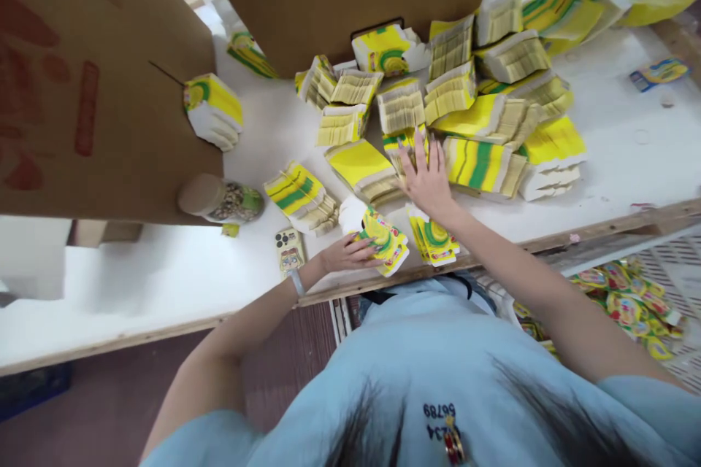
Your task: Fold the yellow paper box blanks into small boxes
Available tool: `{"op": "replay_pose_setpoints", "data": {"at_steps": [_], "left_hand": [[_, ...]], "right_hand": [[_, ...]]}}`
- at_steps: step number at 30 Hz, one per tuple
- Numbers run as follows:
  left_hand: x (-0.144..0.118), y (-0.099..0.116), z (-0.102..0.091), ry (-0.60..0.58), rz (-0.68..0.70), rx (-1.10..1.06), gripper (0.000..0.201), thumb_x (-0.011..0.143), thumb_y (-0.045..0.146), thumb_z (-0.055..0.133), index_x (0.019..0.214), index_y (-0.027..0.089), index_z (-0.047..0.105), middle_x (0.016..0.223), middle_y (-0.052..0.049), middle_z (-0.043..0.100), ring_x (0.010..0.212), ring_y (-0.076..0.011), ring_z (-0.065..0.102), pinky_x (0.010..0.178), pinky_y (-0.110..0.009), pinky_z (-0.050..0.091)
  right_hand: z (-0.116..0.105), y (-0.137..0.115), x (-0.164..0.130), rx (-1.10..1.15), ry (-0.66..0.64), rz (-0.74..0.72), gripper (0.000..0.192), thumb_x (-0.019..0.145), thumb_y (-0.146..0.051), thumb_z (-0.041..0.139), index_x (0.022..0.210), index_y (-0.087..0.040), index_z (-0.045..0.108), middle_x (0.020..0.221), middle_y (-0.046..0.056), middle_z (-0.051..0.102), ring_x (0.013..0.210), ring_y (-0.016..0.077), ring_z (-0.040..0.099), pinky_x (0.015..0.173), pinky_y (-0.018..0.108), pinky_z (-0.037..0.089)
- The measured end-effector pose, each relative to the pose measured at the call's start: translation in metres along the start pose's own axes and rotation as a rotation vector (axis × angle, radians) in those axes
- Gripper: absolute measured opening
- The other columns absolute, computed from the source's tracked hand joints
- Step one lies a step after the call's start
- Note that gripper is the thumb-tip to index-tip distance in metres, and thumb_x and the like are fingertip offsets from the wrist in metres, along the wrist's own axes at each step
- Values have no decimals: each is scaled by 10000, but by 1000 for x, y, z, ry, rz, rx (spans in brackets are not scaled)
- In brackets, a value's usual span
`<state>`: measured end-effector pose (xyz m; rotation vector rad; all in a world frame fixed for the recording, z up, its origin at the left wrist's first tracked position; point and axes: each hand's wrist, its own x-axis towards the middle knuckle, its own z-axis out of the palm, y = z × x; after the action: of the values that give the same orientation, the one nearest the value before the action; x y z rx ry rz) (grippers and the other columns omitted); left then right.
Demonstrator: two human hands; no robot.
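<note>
Label bundles [482, 117] lie heaped just beyond your fingertips. Your right hand [427, 179] rests flat, fingers spread, on one bundle [402, 142]. Your left hand [347, 254] grips a small stack [383, 241] at its fingertips.

A: What kind of site is this?

B: Packing or sorting station in a small factory or warehouse. Not a home or office.

A: Evidence?

B: Plain white worktable [164, 284] with a raw wood edge strip [602, 230]. Dozens of bundled stacks of printed yellow-green labels [482, 117] heaped on it. 2 big brown cardboard cartons [104, 80] standing open on the surface.

A: Anything else?

B: White slatted plastic crate [673, 284] beside the table, loaded with loose printed packets [624, 303]. Worker's pale blue shirt [438, 379] has a printed number on it, looks like a uniform.
</note>
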<state>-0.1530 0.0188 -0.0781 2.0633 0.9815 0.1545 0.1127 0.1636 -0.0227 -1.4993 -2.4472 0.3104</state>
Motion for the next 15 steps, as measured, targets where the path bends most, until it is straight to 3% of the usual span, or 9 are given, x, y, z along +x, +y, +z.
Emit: {"op": "replay_pose_setpoints", "data": {"at_steps": [3,6,8,10,12,15], "left_hand": [[9,-3,-9,-68,-72,-95,241,915,233,528,975,220,761,1002,-81,764,1087,-185,665,1140,-400,386],[10,-8,-11,-30,-101,-121,221,891,257,557,933,241,773,1029,-84,780,1119,-200,676,1191,-454,347],[4,-10,-9,2,-118,-132,201,860,280,586,906,261,780,1037,-86,788,1147,-225,678,1206,-489,336],[-8,-9,-6,43,-138,-143,190,826,308,608,894,270,782,1060,-95,789,1202,-263,664,1212,-525,331],[-22,-1,2,92,-163,-144,234,795,348,634,952,254,779,1158,-129,767,1318,-327,598,1230,-593,277],[-39,32,23,284,-245,-158,582,778,469,669,1265,150,680,1470,-230,577,1544,-446,297,1254,-680,103]], "right_hand": [[-3,3,25,59,65,-14,779,1000,-525,471,1640,-147,235,1723,209,170,1590,460,107,1220,754,86],[-14,-13,8,158,109,-40,791,992,-539,467,1605,-71,288,1693,242,243,1589,440,154,1237,723,140],[-14,-31,-24,268,22,-36,730,1003,-523,436,1566,-65,363,1600,258,422,1524,403,356,1220,647,303],[-7,-47,-59,374,-167,28,707,1000,-535,435,1525,-62,426,1460,268,580,1390,390,544,1129,587,459],[3,-60,-83,443,-301,81,690,1006,-525,425,1516,-61,438,1443,263,602,1361,379,580,1101,555,498],[10,-69,-94,484,-301,89,646,1034,-459,362,1537,-57,412,1553,248,502,1457,349,491,1175,552,433]]}}
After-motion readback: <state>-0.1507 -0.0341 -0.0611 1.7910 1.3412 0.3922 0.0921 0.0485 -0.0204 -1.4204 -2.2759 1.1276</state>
